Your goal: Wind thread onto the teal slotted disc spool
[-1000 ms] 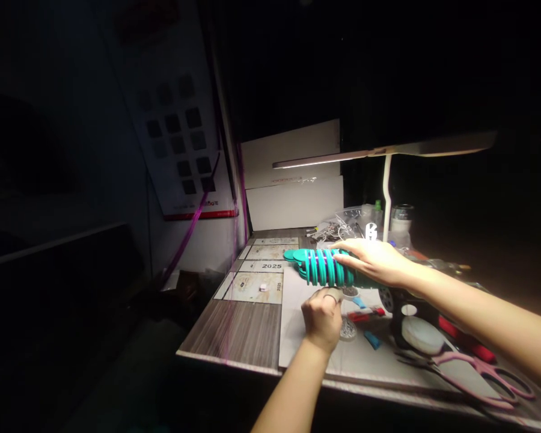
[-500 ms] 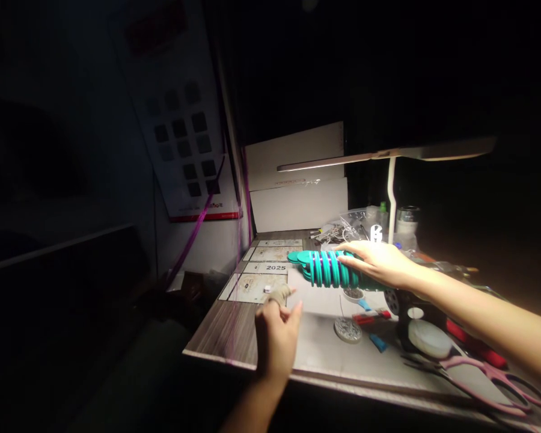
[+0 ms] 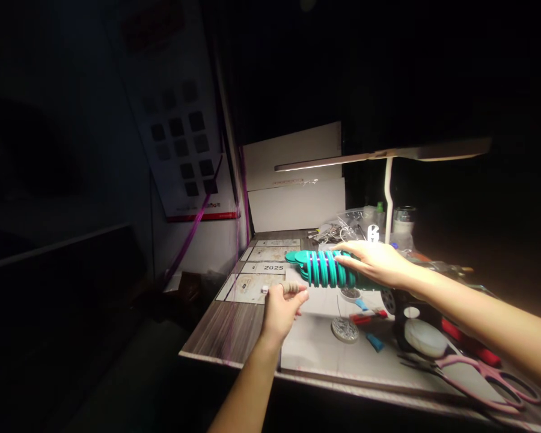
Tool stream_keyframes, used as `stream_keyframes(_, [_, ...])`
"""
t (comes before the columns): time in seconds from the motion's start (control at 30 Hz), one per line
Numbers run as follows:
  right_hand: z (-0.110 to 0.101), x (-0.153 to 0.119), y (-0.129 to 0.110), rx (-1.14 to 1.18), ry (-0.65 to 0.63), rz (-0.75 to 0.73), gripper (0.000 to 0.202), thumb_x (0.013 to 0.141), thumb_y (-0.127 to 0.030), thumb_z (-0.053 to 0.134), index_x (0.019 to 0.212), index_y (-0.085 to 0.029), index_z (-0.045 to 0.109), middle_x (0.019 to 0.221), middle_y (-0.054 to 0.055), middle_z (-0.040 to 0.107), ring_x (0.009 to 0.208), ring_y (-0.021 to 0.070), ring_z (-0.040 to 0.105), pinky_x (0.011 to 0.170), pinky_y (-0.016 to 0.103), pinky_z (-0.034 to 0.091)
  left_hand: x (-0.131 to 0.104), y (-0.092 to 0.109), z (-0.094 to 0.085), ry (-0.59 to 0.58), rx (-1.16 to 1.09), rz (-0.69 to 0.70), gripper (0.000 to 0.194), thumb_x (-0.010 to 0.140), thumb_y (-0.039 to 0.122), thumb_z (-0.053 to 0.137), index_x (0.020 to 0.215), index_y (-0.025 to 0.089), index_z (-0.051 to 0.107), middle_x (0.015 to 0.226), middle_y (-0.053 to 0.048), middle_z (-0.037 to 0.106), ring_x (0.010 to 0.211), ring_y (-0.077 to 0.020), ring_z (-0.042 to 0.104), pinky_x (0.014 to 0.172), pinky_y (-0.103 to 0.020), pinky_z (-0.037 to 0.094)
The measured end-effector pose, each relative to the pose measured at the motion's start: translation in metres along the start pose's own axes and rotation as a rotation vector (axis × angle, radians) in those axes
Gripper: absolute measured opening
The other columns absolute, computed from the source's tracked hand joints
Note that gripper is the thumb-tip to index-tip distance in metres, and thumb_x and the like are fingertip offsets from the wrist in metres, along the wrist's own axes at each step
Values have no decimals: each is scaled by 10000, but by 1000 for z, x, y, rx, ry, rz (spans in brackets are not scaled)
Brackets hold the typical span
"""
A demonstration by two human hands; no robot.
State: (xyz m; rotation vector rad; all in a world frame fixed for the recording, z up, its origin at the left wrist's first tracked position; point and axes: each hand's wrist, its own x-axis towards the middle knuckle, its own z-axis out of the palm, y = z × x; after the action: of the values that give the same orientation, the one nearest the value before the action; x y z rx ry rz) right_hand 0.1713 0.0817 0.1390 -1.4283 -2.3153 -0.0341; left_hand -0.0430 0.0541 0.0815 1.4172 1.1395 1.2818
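Left grip [image 3: 280, 308] is moving inward from the surface [image 3: 214, 337] front edge, its closure and contents unclear; right grip [image 3: 373, 262] is clasping the light-looking, probably stiff teal ribbed cylinder [image 3: 327, 270], best held there.

A table [image 3: 247, 319] is being lit by a lamp [image 3: 379, 156], pink-handled scissors [image 3: 453, 361] are being supported near its edge, and a poster [image 3: 175, 144] is being crossed by purple ribbon [image 3: 192, 230].

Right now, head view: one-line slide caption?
At a lamplit table, the right hand holds a teal ringed piece; the left hand, one of its fingers wrapped, hovers nearby.
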Motion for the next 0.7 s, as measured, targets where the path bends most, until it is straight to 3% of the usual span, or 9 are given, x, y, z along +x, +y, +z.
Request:
stream_keyframes(0.13, [0, 0, 0, -1, 0, 2, 435, 827, -516, 250, 1082, -253, 484, 1070, 18, 537, 978, 206, 490, 825, 350, 400, -5, -8, 5, -28, -59, -13, 186, 562, 258, 637, 643, 100, 580, 460, 5, 537, 404, -82, 455, 410, -197, 356])
stream_keyframes(0.33, [-1, 0, -1, -2, -8, 1, 428, 832, -512, 250, 1087, -256, 481, 1069, 8, 538, 975, 197, 491, 827, 343, 400, -4, -6, 7, -14, -156, -21, 272, 686, 361, 552, 742, 101, 610, 688, -59, 610, 614, -100, 533, 553, -204, 409])
stream_keyframes(0.43, [-1, 0, -1, -6, -9, 5, 419, 833, -510, 253, 1085, -265, 480, 1078, -3, 533, 987, 193, 485, 832, 343, 398, -3, -1, 8, -64, -173, -21, 256, 638, 345, 623, 670, 91, 610, 652, -62, 606, 601, -106, 532, 551, -205, 404])
stream_keyframes(0.57, [0, 1, 0, -14, -3, 16, 428, 826, -528, 254, 1074, -264, 482, 1075, -11, 534, 988, 191, 486, 836, 345, 398, -7, -6, 14, -58, -218, -11, 249, 640, 344, 623, 619, 102, 567, 558, -6, 551, 409, -35, 381, 400, -172, 250])
stream_keyframes(0.7, [1, 1, 1, -15, -8, 10, 423, 825, -531, 253, 1065, -270, 485, 1060, -17, 541, 974, 185, 493, 832, 340, 403, -11, -18, 19, -111, -266, -51, 242, 662, 337, 603, 618, 105, 551, 509, 32, 488, 371, -10, 233, 395, -187, 137])
